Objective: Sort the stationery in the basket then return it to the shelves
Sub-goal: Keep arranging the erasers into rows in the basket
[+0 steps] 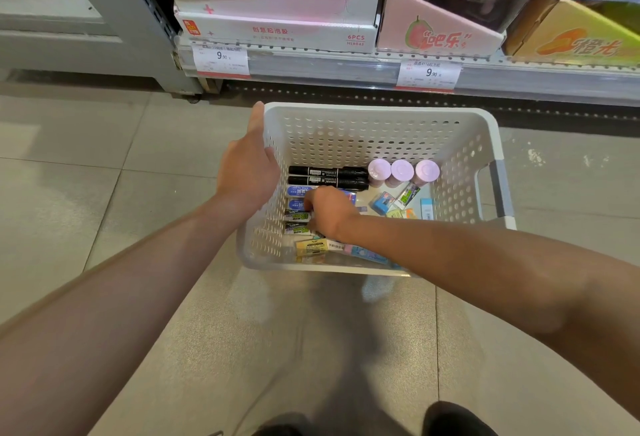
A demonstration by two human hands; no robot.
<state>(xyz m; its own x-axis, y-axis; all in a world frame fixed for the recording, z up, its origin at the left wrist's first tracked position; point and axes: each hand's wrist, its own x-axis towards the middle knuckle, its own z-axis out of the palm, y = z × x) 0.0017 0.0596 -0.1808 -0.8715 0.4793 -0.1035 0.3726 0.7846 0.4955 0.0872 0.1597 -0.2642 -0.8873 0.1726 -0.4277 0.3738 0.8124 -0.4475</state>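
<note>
Basket (377, 130), white, perforated, stationery-filled

Grey tiled floor (104, 193); shelving (346, 65) w/ boxes, prob. shop.

Left hand (247, 172) holds basket (381, 113) rim; right hand (327, 210) seemingly among erasers (298, 217).
</note>
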